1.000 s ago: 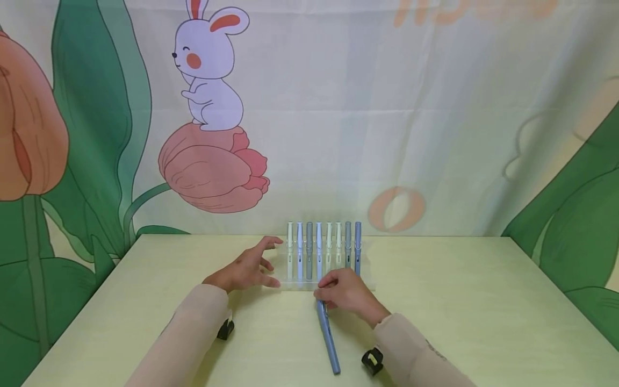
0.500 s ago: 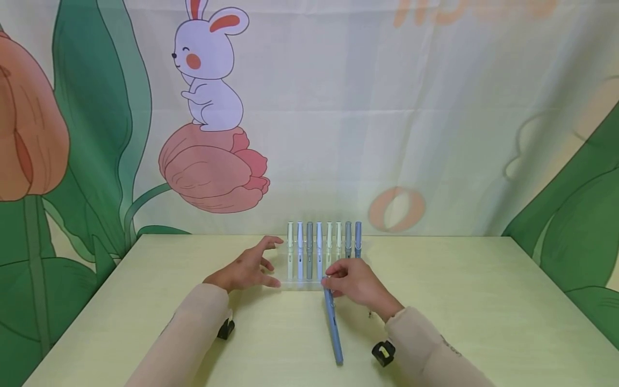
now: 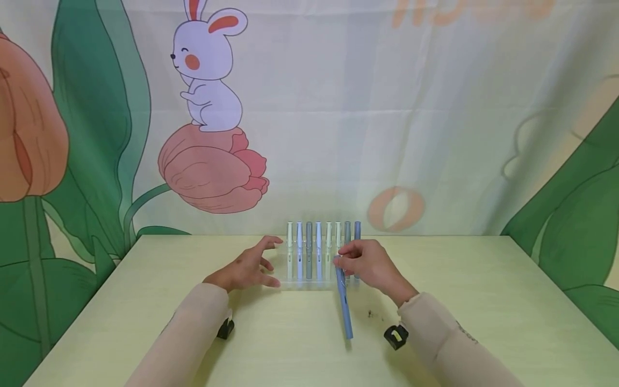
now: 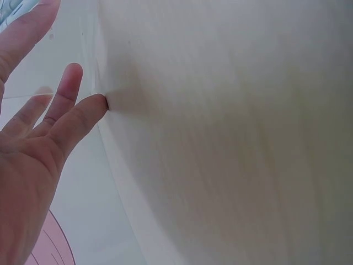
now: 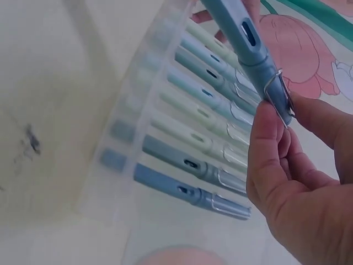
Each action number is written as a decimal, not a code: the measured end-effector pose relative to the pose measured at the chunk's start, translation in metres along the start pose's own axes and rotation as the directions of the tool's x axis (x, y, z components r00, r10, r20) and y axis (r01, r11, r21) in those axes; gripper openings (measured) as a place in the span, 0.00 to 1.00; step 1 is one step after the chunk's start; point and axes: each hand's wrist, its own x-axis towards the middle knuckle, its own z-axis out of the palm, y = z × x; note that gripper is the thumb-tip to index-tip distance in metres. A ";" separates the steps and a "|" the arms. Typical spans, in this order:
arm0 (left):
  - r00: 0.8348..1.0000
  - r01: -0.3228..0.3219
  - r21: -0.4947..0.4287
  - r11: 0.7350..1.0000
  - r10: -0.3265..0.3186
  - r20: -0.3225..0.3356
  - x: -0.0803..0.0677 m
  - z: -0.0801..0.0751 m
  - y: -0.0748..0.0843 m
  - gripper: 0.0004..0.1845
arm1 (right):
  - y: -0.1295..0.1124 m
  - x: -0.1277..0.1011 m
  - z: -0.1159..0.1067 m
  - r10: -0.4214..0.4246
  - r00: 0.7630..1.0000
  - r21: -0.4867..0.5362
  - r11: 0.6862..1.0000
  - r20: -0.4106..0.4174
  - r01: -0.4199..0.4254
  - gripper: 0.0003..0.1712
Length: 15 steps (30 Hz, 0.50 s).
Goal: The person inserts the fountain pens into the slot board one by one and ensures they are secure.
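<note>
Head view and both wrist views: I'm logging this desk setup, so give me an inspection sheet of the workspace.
Surface: pale yellow-green table, with a small dark smudge by the right wrist.
Job's things: blue pen lifted at the cap end; clear pen rack holding eight upright pens.
Clutter: nothing seen.
Grippers: right hand pinches the blue pen at its clip; left hand rests with straight fingers beside the rack's left end.
Cables: nothing seen; a black camera mount sits on each wrist.
Surroundings: backdrop printed with a rabbit, tulips and leaves.
</note>
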 end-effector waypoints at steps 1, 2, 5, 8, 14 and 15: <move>1.000 0.000 -0.001 1.000 0.000 -0.001 0.000 0.000 0.000 0.51 | -0.001 0.001 -0.003 -0.004 1.000 -0.004 1.000 -0.006 0.004 0.12; 1.000 0.000 -0.001 1.000 0.000 -0.003 0.000 0.000 0.000 0.51 | -0.003 0.002 -0.006 -0.008 1.000 0.000 1.000 -0.010 0.008 0.12; 1.000 0.001 -0.001 1.000 -0.001 -0.007 0.000 0.000 0.000 0.52 | -0.006 0.004 -0.015 -0.016 1.000 -0.002 1.000 -0.023 0.016 0.13; 1.000 0.006 -0.002 1.000 -0.006 -0.007 0.001 0.001 -0.001 0.52 | -0.009 0.006 -0.024 -0.019 0.999 -0.003 1.000 -0.035 0.019 0.14; 1.000 -0.006 -0.005 1.000 0.006 0.004 0.001 0.002 -0.002 0.52 | -0.015 0.010 -0.042 -0.017 0.997 -0.042 0.999 -0.073 0.014 0.16; 1.000 -0.009 -0.005 1.000 0.009 0.006 0.001 0.002 -0.002 0.52 | -0.016 0.011 -0.045 -0.013 0.996 -0.055 0.998 -0.083 0.009 0.17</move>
